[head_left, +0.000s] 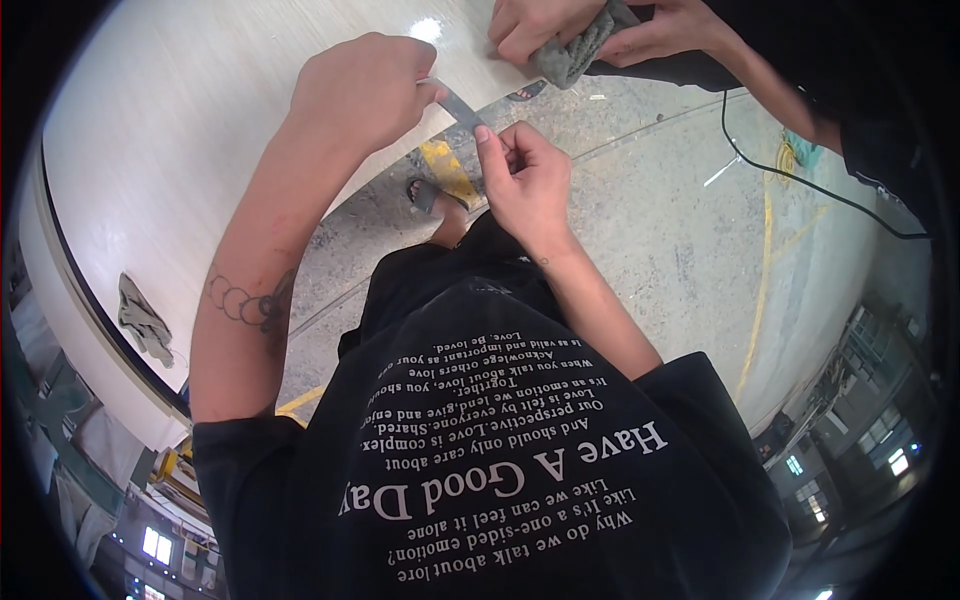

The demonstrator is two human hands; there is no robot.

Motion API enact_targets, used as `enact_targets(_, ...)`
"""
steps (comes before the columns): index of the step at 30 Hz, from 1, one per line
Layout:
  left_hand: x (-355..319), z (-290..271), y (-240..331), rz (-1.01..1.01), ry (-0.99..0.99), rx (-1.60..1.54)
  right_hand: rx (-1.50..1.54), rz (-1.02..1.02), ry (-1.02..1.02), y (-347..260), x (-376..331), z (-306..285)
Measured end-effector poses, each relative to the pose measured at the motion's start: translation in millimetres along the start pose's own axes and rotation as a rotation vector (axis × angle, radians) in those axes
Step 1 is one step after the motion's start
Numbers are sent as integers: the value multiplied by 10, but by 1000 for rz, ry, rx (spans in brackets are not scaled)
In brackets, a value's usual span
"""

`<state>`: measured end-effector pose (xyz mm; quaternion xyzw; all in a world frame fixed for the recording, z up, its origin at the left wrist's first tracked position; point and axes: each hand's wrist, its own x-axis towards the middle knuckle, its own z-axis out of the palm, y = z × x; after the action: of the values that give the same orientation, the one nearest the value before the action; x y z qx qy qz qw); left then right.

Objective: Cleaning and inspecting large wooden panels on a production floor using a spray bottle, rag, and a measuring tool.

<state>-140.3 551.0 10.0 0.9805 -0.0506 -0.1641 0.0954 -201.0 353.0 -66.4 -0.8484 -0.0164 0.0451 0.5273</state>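
Note:
A narrow, flat grey strip (460,108) spans the gap between my two hands at the edge of the pale panel (190,130). My left hand (365,92) is closed above the panel, with the strip's upper end in its fingers. Lower and to the right, my right hand (527,178) pinches the other end between thumb and finger, just off the panel's edge over the floor. I cannot tell what the strip is made of, and its ends are partly hidden by my fingers.
Another person's hands hold a grey-green cloth (582,48) at the panel's far right edge. A second cloth (145,320) lies on the panel at left. A black cable (800,172) hangs on the right, above a concrete floor (670,220) with yellow lines.

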Motion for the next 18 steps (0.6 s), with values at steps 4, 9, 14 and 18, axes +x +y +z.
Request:
enact_targets(4,-212,59,-131,24,25,-72,95,51,-90,-19,-105,23)
enact_targets(9,-668,-152,-316,-7,-175,-772,309,63,-347,-175,-171,-305)
enact_targets(14,-1482,582,56,-243,75,-1632,343,-92,-429,-321,-290,-354)
enact_targets(18,-1554,962,550,-390,342,-1798,203,-194,-569,-430,-270,-398)
